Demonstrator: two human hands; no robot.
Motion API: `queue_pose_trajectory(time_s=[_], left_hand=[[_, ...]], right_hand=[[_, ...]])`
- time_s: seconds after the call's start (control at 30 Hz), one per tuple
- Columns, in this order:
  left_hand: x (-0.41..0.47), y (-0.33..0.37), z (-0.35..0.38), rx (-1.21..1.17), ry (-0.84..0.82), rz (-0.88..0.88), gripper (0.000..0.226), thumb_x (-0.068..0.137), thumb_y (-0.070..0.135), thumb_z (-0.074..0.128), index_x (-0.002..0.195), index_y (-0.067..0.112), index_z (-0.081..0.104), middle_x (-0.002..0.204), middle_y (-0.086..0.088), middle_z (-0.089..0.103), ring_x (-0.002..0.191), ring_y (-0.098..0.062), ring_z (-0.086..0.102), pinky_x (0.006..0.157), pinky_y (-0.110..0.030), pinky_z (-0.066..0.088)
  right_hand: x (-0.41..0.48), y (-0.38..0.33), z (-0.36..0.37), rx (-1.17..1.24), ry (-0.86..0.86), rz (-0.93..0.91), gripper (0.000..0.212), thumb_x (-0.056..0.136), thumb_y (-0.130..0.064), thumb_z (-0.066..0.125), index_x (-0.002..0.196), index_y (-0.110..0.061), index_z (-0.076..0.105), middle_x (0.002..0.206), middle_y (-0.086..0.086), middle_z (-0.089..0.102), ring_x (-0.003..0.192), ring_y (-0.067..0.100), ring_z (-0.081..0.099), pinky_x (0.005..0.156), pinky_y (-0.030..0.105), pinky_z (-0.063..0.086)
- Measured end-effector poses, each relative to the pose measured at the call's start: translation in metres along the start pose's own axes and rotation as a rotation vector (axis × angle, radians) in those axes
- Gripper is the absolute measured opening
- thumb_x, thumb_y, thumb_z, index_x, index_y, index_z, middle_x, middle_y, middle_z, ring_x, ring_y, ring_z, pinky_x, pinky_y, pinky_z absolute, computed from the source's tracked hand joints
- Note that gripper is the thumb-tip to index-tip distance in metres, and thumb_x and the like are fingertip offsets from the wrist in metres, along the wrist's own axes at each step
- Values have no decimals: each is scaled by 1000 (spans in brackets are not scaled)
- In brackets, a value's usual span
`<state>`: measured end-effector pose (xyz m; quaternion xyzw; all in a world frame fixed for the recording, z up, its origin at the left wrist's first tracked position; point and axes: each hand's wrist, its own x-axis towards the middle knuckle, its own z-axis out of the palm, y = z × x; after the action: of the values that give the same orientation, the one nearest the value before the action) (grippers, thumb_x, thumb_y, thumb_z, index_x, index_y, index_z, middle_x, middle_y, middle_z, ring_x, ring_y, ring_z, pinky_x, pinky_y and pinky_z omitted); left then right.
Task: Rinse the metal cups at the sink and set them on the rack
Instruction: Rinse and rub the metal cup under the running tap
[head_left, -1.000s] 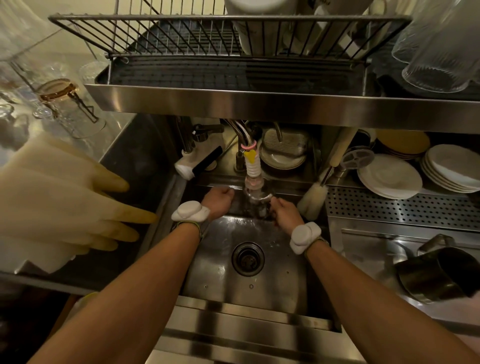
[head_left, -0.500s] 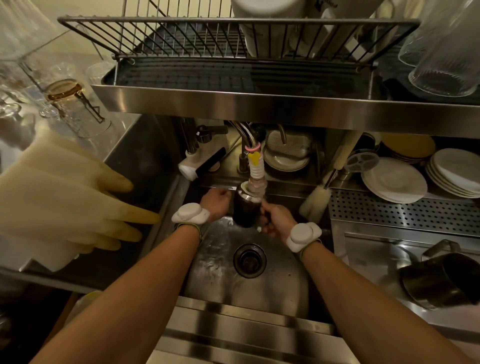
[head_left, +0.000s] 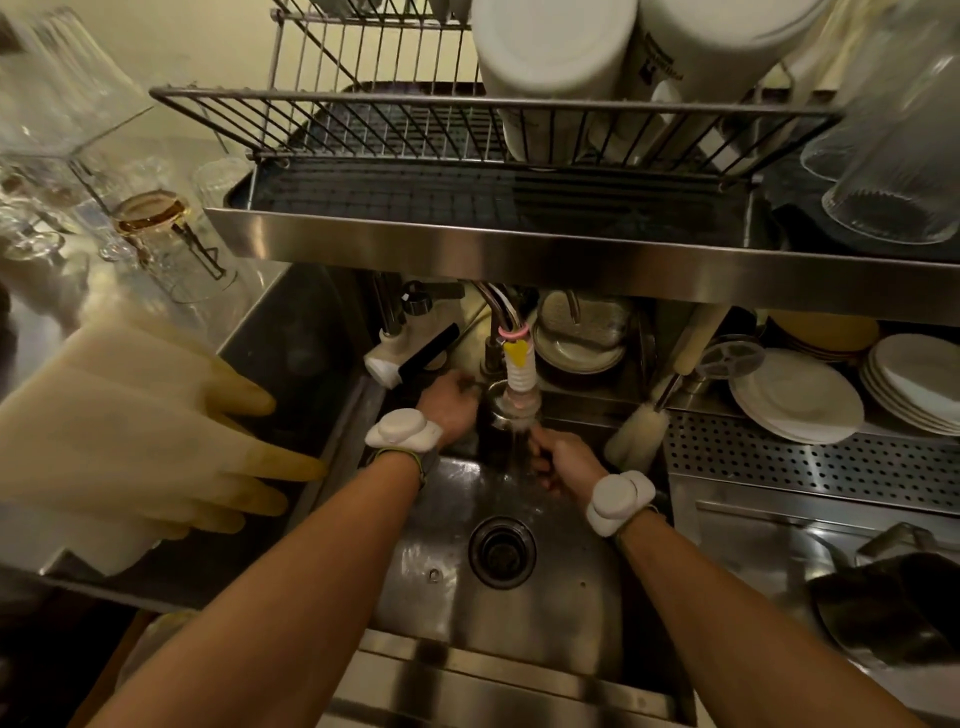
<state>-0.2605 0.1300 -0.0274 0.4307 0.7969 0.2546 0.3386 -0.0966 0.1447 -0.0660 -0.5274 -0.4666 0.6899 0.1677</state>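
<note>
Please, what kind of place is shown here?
Probably the dishwashing corner of a café or restaurant kitchen: a steel sink under a wire drying rack, stacked white plates on a perforated steel shelf, and rubber gloves hung beside it.

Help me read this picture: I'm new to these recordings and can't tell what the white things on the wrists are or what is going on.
There is no robot here. A person wears a camera on the head, so you look forward and down along both bare arms into a steel sink. The white things are small devices strapped to each wrist; what they do cannot be seen. The right hand grips a dark metal cup upright under the tap's ribbed spout, where water runs. The left hand is at the cup's rim, its fingers partly hidden. Above the sink, a wire rack holds white containers. At left hang pale rubber gloves; at right lie stacked white plates.
</note>
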Motion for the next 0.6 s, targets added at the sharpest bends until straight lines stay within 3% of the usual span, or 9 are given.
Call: queue_pose_trajectory(time_s=[0.07, 0.17, 0.27, 0.37, 0.47, 0.6], left_hand=[[-1, -4, 2, -13, -54, 26, 38, 90, 16, 53, 127, 15, 57, 132, -9, 59, 125, -29, 53, 107, -35, 41], [-9, -10, 3, -51, -214, 84, 62, 76, 13, 68, 135, 14, 50, 133, -8, 58, 125, -24, 54, 106, -37, 43], [-16, -11, 6, -64, -358, 143, 76, 73, -3, 70, 141, 12, 40, 131, -9, 56, 121, -21, 55, 93, -32, 49], [-19, -12, 8, -58, -386, 172, 80, 70, -10, 69, 142, 10, 39, 130, -11, 56, 119, -23, 54, 85, -27, 47], [-18, -13, 6, -66, -300, 186, 72, 75, -3, 70, 140, 13, 43, 135, -10, 56, 126, -25, 53, 96, -29, 46], [-5, 4, -10, 83, 108, 190, 55, 87, 16, 60, 139, 11, 44, 139, -11, 52, 129, -30, 49, 107, -35, 39]], right_hand=[[-3, 1, -4, -11, -6, 27, 42, 100, -35, 36, 62, -17, 39, 55, 1, 33, 46, 15, 30, 46, 23, 21], [-11, -2, -9, -128, -23, 49, 37, 94, -26, 46, 58, -15, 42, 57, 3, 35, 47, 14, 33, 44, 21, 27], [-19, -6, -12, -318, -28, 29, 23, 84, -7, 55, 62, -11, 50, 58, 3, 45, 49, 13, 40, 42, 18, 33], [-18, -1, -13, -386, -29, -55, 19, 81, -9, 63, 64, -15, 56, 61, 0, 53, 55, 10, 47, 49, 19, 36], [-16, -1, -10, -406, -44, -140, 22, 86, -23, 67, 66, -23, 58, 63, -7, 57, 59, 4, 52, 51, 12, 38], [-13, -6, -9, -439, -24, -127, 31, 93, -40, 54, 67, -23, 57, 64, -7, 56, 60, 4, 51, 56, 17, 36]])
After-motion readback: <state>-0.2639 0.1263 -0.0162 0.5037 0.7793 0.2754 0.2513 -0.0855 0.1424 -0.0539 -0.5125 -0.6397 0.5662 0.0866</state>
